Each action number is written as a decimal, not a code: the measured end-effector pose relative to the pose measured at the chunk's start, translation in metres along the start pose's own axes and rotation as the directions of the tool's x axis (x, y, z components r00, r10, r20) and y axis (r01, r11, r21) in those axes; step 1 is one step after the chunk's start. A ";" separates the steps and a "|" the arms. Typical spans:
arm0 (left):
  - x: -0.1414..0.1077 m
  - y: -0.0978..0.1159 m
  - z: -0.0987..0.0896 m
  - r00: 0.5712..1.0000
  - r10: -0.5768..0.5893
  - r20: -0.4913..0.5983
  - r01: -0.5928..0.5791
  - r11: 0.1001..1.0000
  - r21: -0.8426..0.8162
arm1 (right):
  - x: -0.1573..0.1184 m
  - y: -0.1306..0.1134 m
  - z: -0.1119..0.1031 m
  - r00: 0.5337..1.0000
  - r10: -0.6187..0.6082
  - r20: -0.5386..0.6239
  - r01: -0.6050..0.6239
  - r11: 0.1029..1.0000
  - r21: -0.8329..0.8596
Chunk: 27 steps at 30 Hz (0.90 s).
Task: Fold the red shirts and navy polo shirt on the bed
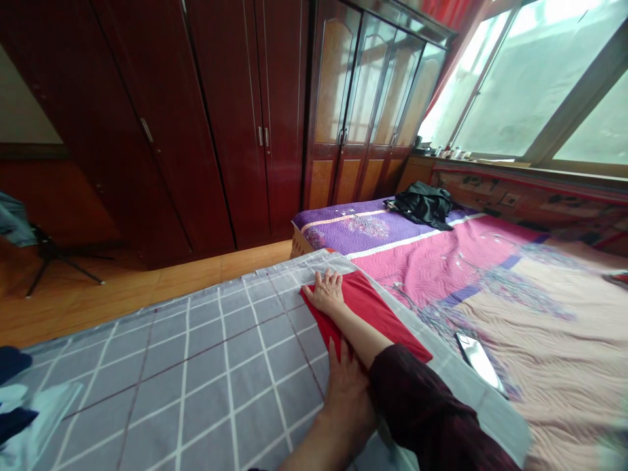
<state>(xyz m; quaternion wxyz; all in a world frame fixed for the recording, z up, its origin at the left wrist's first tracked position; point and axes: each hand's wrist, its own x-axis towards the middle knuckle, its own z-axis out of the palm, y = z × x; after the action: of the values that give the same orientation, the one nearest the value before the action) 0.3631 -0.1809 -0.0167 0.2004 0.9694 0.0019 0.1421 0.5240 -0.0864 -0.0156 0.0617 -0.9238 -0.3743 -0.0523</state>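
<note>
A piece of red cloth (pixel 375 304), folded flat, lies on a grey checked sheet (pixel 210 366); I cannot tell what kind of garment or fabric it is. My right hand (pixel 326 292) rests palm down on its far left corner, fingers spread. Nearer to me, my left hand (pixel 348 386) lies at the cloth's near edge, its fingertips on the red fabric and its fingers stretched out. The right forearm, in a dark sleeve (pixel 426 405), crosses over the cloth and hides part of it.
A phone (pixel 481 361) lies right of the cloth on a patterned bedspread (pixel 495 275). Black clothing (pixel 422 203) is heaped farther back. Light blue and navy fabric (pixel 39 415) sits at the left edge. Dark red wardrobes (pixel 220 118) and a tripod (pixel 53 258) stand beyond.
</note>
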 end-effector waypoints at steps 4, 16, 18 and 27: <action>0.000 0.003 -0.008 0.997 -0.037 0.066 0.038 0.999 -0.022 | -0.006 0.002 -0.011 0.999 -0.045 0.006 0.045 0.999 0.002; -0.006 0.004 -0.005 0.992 -0.091 0.085 0.096 0.994 -0.057 | -0.060 0.108 -0.008 0.992 0.126 0.029 -0.124 0.990 -0.065; -0.006 0.004 -0.006 0.992 -0.085 0.092 0.091 0.994 -0.061 | -0.041 0.108 -0.005 0.989 0.148 0.000 -0.148 0.986 -0.072; -0.008 0.002 -0.013 0.996 -0.058 0.065 0.064 0.995 -0.082 | -0.027 0.099 -0.010 0.984 0.111 -0.136 -0.125 0.987 -0.100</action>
<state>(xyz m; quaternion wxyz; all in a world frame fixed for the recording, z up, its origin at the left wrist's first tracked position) 0.3515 -0.1779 -0.0071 0.2451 0.9635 0.0192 0.1056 0.5734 -0.1772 -0.0174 0.0386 -0.9410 -0.3106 -0.1289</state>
